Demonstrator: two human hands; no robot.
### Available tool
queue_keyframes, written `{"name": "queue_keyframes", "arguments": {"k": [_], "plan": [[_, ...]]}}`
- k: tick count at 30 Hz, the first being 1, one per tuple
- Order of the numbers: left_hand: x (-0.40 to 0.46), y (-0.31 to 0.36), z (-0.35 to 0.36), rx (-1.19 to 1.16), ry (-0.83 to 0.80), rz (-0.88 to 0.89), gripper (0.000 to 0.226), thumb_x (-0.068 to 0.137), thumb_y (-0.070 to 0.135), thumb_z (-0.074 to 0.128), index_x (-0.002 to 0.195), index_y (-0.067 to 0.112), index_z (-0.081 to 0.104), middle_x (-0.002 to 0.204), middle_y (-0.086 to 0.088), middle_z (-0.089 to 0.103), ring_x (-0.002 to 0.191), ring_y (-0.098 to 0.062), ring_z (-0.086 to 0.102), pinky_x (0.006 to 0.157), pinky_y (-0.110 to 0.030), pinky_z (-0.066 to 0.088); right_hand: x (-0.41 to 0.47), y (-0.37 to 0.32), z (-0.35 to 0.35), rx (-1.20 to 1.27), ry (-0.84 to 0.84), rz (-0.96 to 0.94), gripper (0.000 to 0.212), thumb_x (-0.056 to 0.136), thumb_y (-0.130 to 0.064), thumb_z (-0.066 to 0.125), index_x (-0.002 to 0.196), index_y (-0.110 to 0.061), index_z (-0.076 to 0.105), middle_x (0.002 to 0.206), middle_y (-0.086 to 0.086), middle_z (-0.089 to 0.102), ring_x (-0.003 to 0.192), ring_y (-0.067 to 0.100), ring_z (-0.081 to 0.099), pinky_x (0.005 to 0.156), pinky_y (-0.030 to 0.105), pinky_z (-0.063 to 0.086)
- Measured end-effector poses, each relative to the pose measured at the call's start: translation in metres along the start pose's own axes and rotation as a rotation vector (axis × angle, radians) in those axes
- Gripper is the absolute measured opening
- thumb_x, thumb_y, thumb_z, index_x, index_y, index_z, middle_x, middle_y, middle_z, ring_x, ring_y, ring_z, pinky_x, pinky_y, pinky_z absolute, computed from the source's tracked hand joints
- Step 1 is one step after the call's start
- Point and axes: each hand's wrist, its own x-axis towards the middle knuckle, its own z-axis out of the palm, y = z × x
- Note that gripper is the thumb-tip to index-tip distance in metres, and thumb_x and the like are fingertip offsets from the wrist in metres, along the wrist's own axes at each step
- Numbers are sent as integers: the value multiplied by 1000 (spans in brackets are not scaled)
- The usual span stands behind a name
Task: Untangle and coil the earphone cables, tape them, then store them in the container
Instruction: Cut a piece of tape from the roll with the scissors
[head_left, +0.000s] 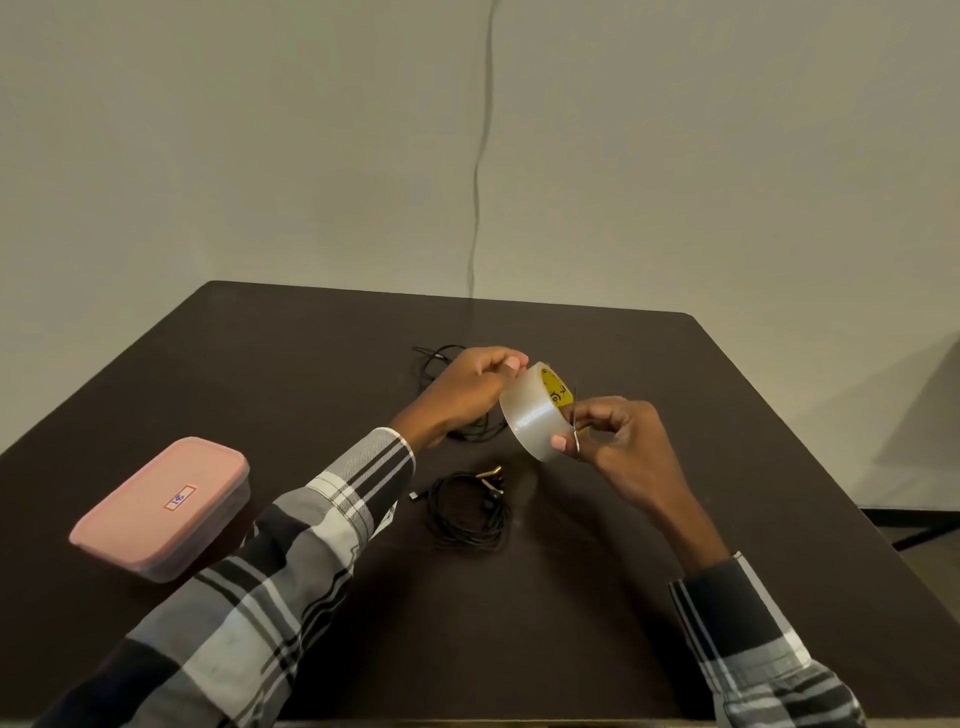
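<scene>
- Presently, the left hand (475, 387) and right hand (618, 441) both pinch one tape roll (540, 410) above the table (779, 467).
- One coiled earphone (470, 512) lies untaped at 6 o'clock of the roll.
- A second, loose cable (441, 358) lies at 10 o'clock.
- One lidded pink container (161, 506) waits at 8 o'clock; taping and storing remain.

Red-bordered sticker (180, 497) on pink container lid (156, 512) reading "16", black print on tape roll's yellow core (557, 389) too blurred to read
</scene>
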Motion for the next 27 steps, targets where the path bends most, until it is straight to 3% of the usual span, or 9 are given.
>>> {"name": "queue_keyframes", "arguments": {"k": [4,8,12,16,22,27], "plan": [[1,1,-6,-25,-38,-42,38,105,39,36,119,23,68,113,6,67,105,-10,61,78,-22,46,-3,-6,1,-20,-38,-67,45,72,-4,86,70,-44,65,95,4,71,105,19,60,82,20,46],[3,3,-8,-41,-83,-86,41,103,45,35,114,26,70,112,9,64,95,0,59,71,-19,42,-5,-6,1,-1,-68,-67,42,72,-3,86,75,-41,69,100,10,68,104,14,57,82,10,44],[1,0,-12,-41,-124,-138,46,104,48,32,118,23,68,114,0,66,99,-8,61,68,-19,47,-6,-4,-1,10,-101,-64,33,72,-3,86,82,-32,73,103,11,66,102,4,57,82,6,43],[-1,-10,-17,-38,-101,-141,32,104,32,43,117,17,69,112,-6,67,95,-10,63,64,-17,52,-6,1,-2,26,-100,-47,28,73,-4,85,89,-25,76,105,9,65,101,-2,56,81,3,42],[1,-15,-22,-98,-80,-96,18,97,11,57,103,16,73,99,-4,72,75,0,68,60,-12,50,-6,6,-2,36,-121,-72,24,72,-5,85,92,-16,79,108,9,65,105,-2,56,84,4,43],[1,-15,-26,-138,-110,-52,16,90,3,65,95,15,75,95,-8,74,75,-4,71,63,-16,54,-10,4,-10,128,-144,-108,32,71,-4,85,84,-33,80,106,5,66,108,5,59,88,9,46]]}}
